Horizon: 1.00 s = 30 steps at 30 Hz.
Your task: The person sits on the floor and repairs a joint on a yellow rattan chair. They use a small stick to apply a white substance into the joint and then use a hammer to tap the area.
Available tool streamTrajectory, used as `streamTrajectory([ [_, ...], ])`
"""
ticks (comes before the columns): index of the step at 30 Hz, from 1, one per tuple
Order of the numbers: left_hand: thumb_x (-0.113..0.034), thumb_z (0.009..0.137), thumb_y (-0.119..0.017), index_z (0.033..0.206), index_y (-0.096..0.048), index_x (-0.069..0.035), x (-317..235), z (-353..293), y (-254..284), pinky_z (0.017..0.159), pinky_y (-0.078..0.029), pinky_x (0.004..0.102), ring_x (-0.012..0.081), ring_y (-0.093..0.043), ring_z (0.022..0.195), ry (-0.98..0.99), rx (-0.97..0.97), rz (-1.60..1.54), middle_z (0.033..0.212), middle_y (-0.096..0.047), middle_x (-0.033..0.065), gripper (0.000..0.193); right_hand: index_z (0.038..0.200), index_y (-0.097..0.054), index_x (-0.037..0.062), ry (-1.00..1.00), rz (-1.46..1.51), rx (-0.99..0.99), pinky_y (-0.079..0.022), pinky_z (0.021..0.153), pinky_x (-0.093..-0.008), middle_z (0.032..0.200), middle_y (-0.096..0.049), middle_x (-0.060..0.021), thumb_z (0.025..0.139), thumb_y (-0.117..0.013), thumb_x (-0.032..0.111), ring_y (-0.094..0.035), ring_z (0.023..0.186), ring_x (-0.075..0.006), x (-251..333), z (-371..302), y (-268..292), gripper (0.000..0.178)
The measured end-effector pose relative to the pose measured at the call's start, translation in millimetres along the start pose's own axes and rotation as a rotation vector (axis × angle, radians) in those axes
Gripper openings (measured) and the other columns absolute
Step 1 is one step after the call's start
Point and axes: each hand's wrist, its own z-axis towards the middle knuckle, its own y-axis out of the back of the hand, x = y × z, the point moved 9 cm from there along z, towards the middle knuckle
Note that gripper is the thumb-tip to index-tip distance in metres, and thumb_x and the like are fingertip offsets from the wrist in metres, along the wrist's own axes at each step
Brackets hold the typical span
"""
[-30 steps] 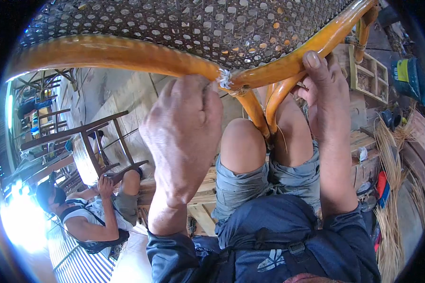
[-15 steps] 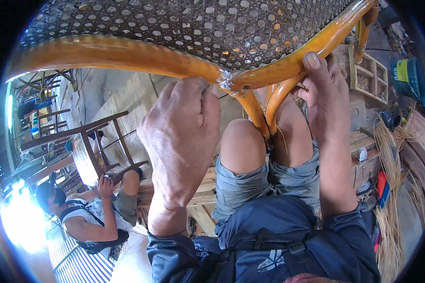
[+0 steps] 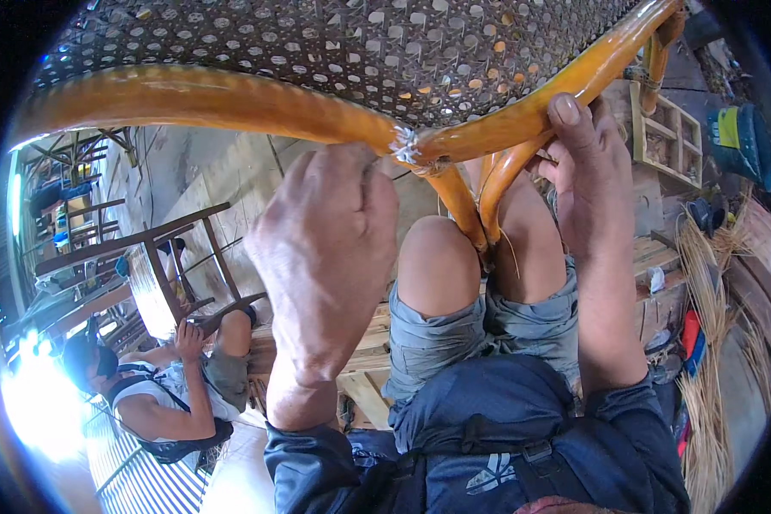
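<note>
A chair frame of glossy orange-brown rattan poles [image 3: 223,100] crosses in front of me, with a dark woven cane panel [image 3: 343,51] stretched above it. Whitish binding strands [image 3: 405,146] are tied where two poles meet, and a curved leg brace [image 3: 459,206] runs down from there between my knees. My left hand [image 3: 325,231] is closed in a fist just beside that joint; its fingertips and whatever they pinch are hidden. Around the right-hand pole my right hand [image 3: 587,171] is closed, thumb on the front, fingers behind. A thin loose strand [image 3: 512,253] hangs by the brace.
At the left a person [image 3: 163,394] sits handling a dark wooden chair frame [image 3: 158,257]. Bundles of pale rattan strips [image 3: 707,360] lie at the right. Beyond them are a wooden compartment frame [image 3: 672,141] and a dark green container [image 3: 741,146] with a yellow label.
</note>
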Motion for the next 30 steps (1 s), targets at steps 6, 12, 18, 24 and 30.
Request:
streamTrajectory([
  [6,-0.016,0.084,-0.061,0.093,-0.063,-0.007,-3.3,0.0,-2.7,0.063,-0.050,0.0429,0.0332,-0.063,0.073,-0.051,-0.005,-0.019,0.081,-0.064,0.0124,0.012,0.122,-0.042,-0.0040,0.000,-0.028,0.013,-0.055,0.076,-0.0333,0.099,-0.059,-0.0139,0.077,-0.077,0.039,-0.065,0.083,-0.0193,-0.2,1.8,2.7,0.071],
  [12,-0.017,0.085,-0.061,0.094,-0.063,-0.007,5.4,-0.8,-4.1,0.063,-0.050,0.0425,0.0336,-0.063,0.073,0.052,0.039,-0.057,0.081,-0.064,0.0132,0.014,0.122,-0.043,-0.0040,-0.016,-0.046,0.008,-0.055,0.075,-0.0327,0.099,-0.060,-0.0135,0.077,-0.076,0.040,-0.065,0.083,-0.0193,-0.6,-0.5,0.4,0.071],
  [18,-0.015,0.084,-0.062,0.091,-0.064,-0.006,-0.7,-0.9,-4.5,0.063,-0.050,0.0424,0.0341,-0.063,0.073,-0.031,0.011,-0.015,0.080,-0.064,0.0142,0.012,0.122,-0.042,-0.0034,-0.035,-0.055,0.029,-0.055,0.077,-0.0341,0.103,-0.059,-0.0142,0.078,-0.076,0.041,-0.065,0.085,-0.0203,-1.1,-1.2,-0.9,0.072],
  [24,-0.015,0.085,-0.061,0.092,-0.064,-0.007,4.2,0.0,-3.9,0.065,-0.050,0.0428,0.0333,-0.063,0.074,-0.007,-0.004,-0.106,0.081,-0.064,0.0131,0.011,0.122,-0.042,-0.0029,-0.007,-0.039,0.021,-0.057,0.076,-0.0345,0.103,-0.059,-0.0141,0.079,-0.076,0.039,-0.065,0.088,-0.0208,-0.3,0.2,1.0,0.069],
  [30,-0.016,0.084,-0.062,0.092,-0.065,-0.008,8.6,-2.8,-3.7,0.065,-0.050,0.0420,0.0326,-0.063,0.072,0.062,0.003,-0.109,0.082,-0.064,0.0121,0.012,0.123,-0.041,-0.0034,-0.020,-0.019,0.014,-0.058,0.075,-0.0358,0.103,-0.059,-0.0147,0.080,-0.075,0.036,-0.065,0.089,-0.0216,0.6,-0.4,0.9,0.067],
])
